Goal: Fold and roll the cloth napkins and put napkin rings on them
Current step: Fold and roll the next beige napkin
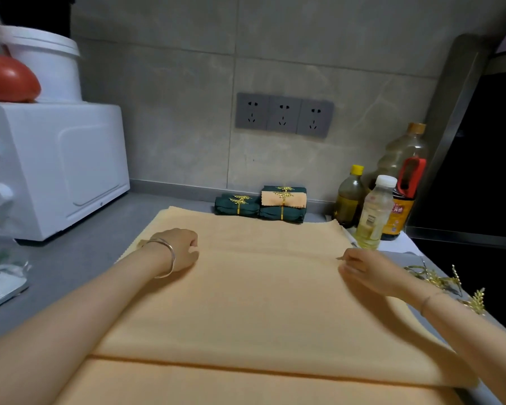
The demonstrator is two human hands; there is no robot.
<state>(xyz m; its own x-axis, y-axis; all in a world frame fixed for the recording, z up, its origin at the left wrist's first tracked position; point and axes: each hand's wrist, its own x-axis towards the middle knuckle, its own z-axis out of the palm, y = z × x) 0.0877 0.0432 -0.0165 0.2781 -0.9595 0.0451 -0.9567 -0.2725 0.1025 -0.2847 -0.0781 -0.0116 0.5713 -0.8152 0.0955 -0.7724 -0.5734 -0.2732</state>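
A large peach cloth napkin (254,290) lies spread on the grey counter, with a folded edge running across its near part. My left hand (180,249) rests on the napkin's left side with its fingers curled under. My right hand (362,270) pinches the napkin at its right edge. By the back wall sit several rolled napkins (282,204), dark green and one peach, each in a gold leaf ring. Loose gold napkin rings (438,283) lie on the counter to the right of my right wrist.
A white oven (56,165) stands at the left with a white bucket (46,59) and a red object (8,78) on top. Bottles (376,209) crowd the back right corner. A phone (0,287) lies near the left edge. A black hob (479,258) borders the right.
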